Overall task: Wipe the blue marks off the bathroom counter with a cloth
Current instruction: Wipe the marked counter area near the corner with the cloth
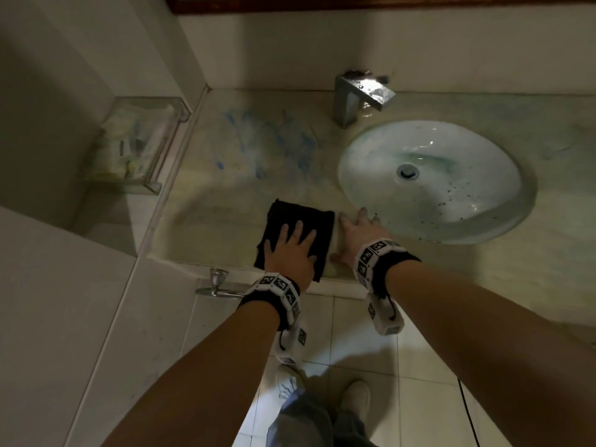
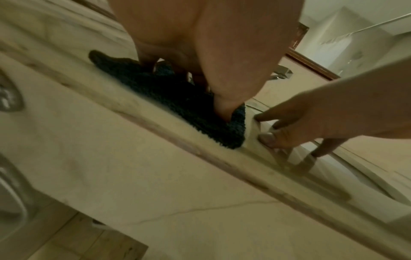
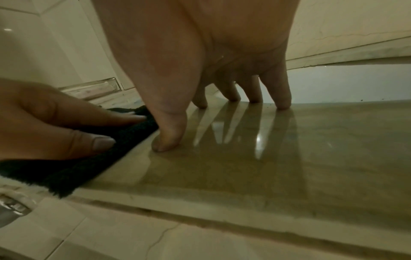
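A folded black cloth (image 1: 309, 221) (image 2: 169, 95) (image 3: 106, 154) lies at the counter's front edge. My left hand (image 1: 290, 250) presses flat on it with straight, spread fingers (image 3: 104, 140). My right hand (image 1: 354, 233) (image 3: 222, 105) rests on the bare beige counter (image 1: 225, 208) just right of the cloth, fingertips down and spread, beside the sink rim. Blue scribbled marks (image 1: 267, 140) cover the counter farther back, left of the tap, beyond both hands.
A white oval sink (image 1: 432, 179) with blue tint and dark specks fills the counter's right side. A chrome tap (image 1: 358, 95) stands behind it. A clear tray of toiletries (image 1: 135, 146) hangs on the left wall. A metal handle (image 1: 219, 282) sits below the counter edge.
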